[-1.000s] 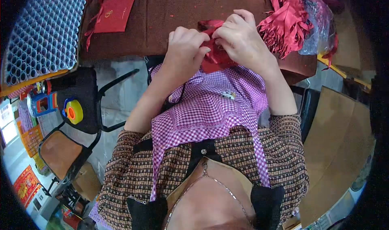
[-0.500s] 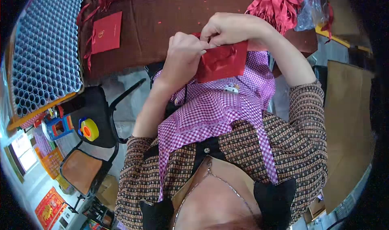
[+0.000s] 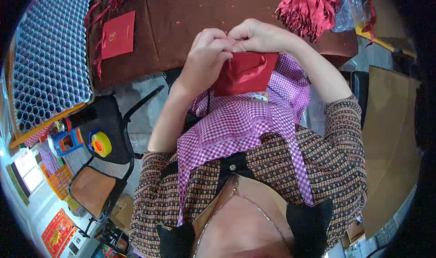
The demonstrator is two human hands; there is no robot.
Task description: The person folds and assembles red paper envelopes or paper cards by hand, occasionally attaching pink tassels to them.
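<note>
- Head view, looking down: the red envelope (image 3: 245,74) is held over the near edge of the table (image 3: 190,26), in front of the person's checked apron (image 3: 236,121).
- Its long axis runs roughly left to right and tilts a little, with the right end higher. Its top edge points away from the person, into the fingers, and its lower edge hangs toward the apron.
- The left hand (image 3: 204,60) has a closed grip on the envelope's upper left corner. The right hand (image 3: 259,36) pinches the top edge just beside it, and the knuckles of the two hands touch.
- The envelope lies below both grips, so most of its face shows.
- The fingertips and the envelope's top edge are hidden behind the curled fingers, so I cannot tell whether the mouth is open. A glossy fold or strip on its face is hard to make out.
- On the table, well apart to the left, lies a second envelope (image 3: 119,34). A bundle of red cords (image 3: 309,5) sits to the upper right, cut off by the frame.
- A tray of tubes (image 3: 45,53) fills the far left.
</note>
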